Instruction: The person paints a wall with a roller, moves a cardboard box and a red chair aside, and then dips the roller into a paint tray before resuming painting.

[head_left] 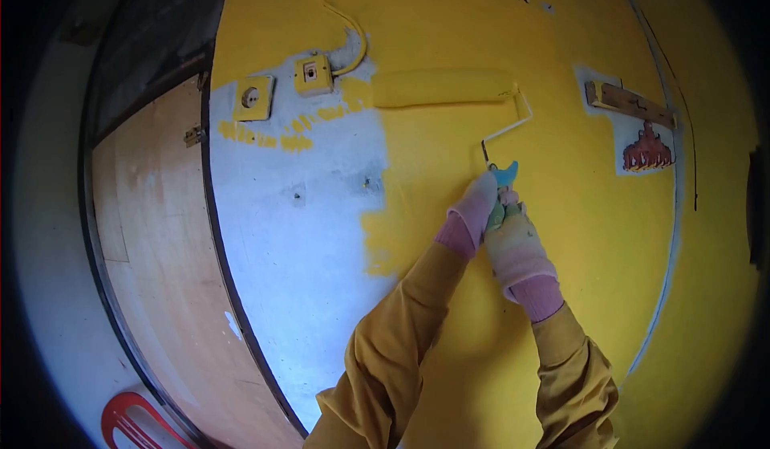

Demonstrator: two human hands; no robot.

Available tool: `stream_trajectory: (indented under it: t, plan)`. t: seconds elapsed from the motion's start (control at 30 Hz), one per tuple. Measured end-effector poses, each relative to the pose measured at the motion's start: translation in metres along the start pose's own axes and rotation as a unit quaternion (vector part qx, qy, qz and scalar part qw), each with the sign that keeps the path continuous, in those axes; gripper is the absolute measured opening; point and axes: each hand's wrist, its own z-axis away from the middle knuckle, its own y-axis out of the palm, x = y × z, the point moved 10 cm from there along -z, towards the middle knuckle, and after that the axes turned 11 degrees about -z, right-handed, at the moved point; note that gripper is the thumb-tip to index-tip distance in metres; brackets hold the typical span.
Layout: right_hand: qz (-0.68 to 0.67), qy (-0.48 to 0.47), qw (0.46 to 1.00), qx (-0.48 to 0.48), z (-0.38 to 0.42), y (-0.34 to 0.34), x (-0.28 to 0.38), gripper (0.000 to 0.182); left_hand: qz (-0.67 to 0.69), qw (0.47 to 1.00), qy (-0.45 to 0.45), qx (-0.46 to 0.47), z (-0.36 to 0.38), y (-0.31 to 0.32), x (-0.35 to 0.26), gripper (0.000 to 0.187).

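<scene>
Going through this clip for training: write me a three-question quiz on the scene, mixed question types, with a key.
1. True or false: the left hand and right hand are both gloved and at the handle of the paint roller.
2. In the picture, the yellow socket is:
A) left of the paint roller
B) right of the paint roller
C) directly below the paint roller
3. Fill in: the slatted chair back at the lower left is ____ in colour.

Key: 1 true; 2 A; 3 red.
</scene>
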Motion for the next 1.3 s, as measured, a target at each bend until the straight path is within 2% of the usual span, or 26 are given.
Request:
stream_trajectory:
  t: [0.07,0.1,0.13,0.17,0.23,0.27,0.33,0.37,0.4,0.43,0.47,0.5,0.53,0.6,0.63,0.67,0.73,0.77,0.8,0.87,0.93,1.03,1.1,1.13,1.2,1.3]
  plan:
    - [-0.053,0.028,0.998,-0.005,0.006,0.003,-0.012,0.034,-0.018,0.999,-0.007,-0.03,0.006,-0.003,0.007,0.032]
    - [0.115,-0.048,0.992,0.011,0.023,0.013,-0.008,0.035,-0.02,0.999,-0.006,-0.029,0.01,-0.007,0.021,0.032]
    - [0.279,-0.121,0.952,0.026,0.039,0.026,-0.002,0.035,-0.013,1.0,-0.005,-0.026,0.016,-0.011,0.042,0.029]
    - [0.279,-0.124,0.952,0.025,0.048,0.026,0.0,0.035,-0.007,1.0,-0.003,-0.022,0.018,-0.014,0.052,0.027]
    - [0.093,-0.021,0.995,0.033,0.056,0.016,-0.013,0.037,-0.021,1.0,-0.004,-0.023,0.016,-0.016,0.048,0.027]
    - [0.094,-0.022,0.995,0.032,0.049,0.016,-0.011,0.037,-0.033,0.999,-0.008,-0.021,0.014,-0.016,0.047,0.027]
    - [0.192,-0.082,0.978,0.022,0.016,0.013,0.009,0.034,-0.035,0.998,0.016,-0.043,0.007,-0.009,0.015,0.029]
    - [0.279,-0.12,0.952,0.038,0.001,0.014,0.021,0.034,-0.034,0.996,0.035,-0.07,0.004,-0.008,-0.008,0.033]
    - [0.364,-0.156,0.917,0.053,-0.015,0.016,0.031,0.034,-0.059,0.996,0.05,-0.052,-0.009,-0.007,-0.029,0.032]
    - [0.367,-0.152,0.917,0.05,-0.031,0.011,0.034,0.034,-0.083,0.994,0.064,-0.033,-0.022,-0.007,-0.046,0.032]
    - [0.211,-0.074,0.973,0.053,-0.049,0.003,0.024,0.035,-0.083,0.994,0.061,-0.029,-0.028,-0.006,-0.053,0.032]
    - [0.048,0.006,0.997,0.054,-0.056,0.0,0.01,0.036,-0.061,0.997,0.049,-0.019,-0.032,-0.004,-0.057,0.031]
    - [0.048,0.009,0.997,0.054,-0.053,0.002,0.005,0.036,-0.039,0.999,0.036,-0.011,-0.034,-0.004,-0.055,0.03]
    - [0.17,-0.116,0.978,0.012,-0.024,0.003,0.015,0.04,-0.061,0.997,0.041,-0.03,-0.023,-0.009,-0.027,0.03]
    - [0.304,-0.178,0.935,0.028,0.001,0.016,0.013,0.041,-0.088,0.994,0.051,-0.048,-0.012,-0.012,-0.007,0.029]
    - [0.431,-0.238,0.869,0.045,0.032,0.032,0.006,0.041,-0.061,0.996,0.037,-0.055,0.001,-0.014,0.021,0.028]
    - [0.325,-0.145,0.931,0.084,0.083,0.048,-0.033,0.043,-0.039,0.997,-0.006,-0.067,0.028,-0.023,0.084,0.028]
    - [0.182,-0.076,0.979,0.046,0.108,0.037,-0.04,0.041,-0.04,0.996,-0.033,-0.07,0.038,-0.029,0.111,0.028]
    - [0.034,-0.005,0.999,0.006,0.126,0.026,-0.049,0.039,-0.04,0.996,-0.034,-0.071,0.046,-0.032,0.125,0.028]
    - [0.013,0.004,1.0,-0.007,0.132,0.023,-0.047,0.037,-0.033,0.993,-0.091,-0.066,0.057,-0.029,0.145,0.028]
    - [-0.007,0.017,1.0,-0.019,0.128,0.016,-0.046,0.035,-0.02,0.992,-0.095,-0.074,0.055,-0.023,0.131,0.029]
    - [-0.028,-0.035,0.999,-0.008,0.103,0.01,-0.03,0.031,-0.014,0.996,-0.06,-0.057,0.05,-0.006,0.103,0.03]
    - [-0.114,0.014,0.993,-0.04,0.102,-0.002,-0.038,0.028,-0.016,0.999,-0.03,-0.035,0.05,0.007,0.091,0.03]
    - [-0.116,0.015,0.992,-0.037,0.101,-0.005,-0.037,0.028,-0.02,0.999,-0.029,-0.031,0.049,0.015,0.091,0.03]
    - [-0.064,-0.052,0.992,-0.093,0.103,-0.024,-0.024,0.024,-0.02,0.999,-0.035,-0.032,0.047,0.021,0.095,0.031]
    - [0.002,0.013,1.0,-0.027,0.1,-0.015,-0.04,0.024,-0.006,0.996,-0.08,-0.026,0.041,0.023,0.105,0.029]
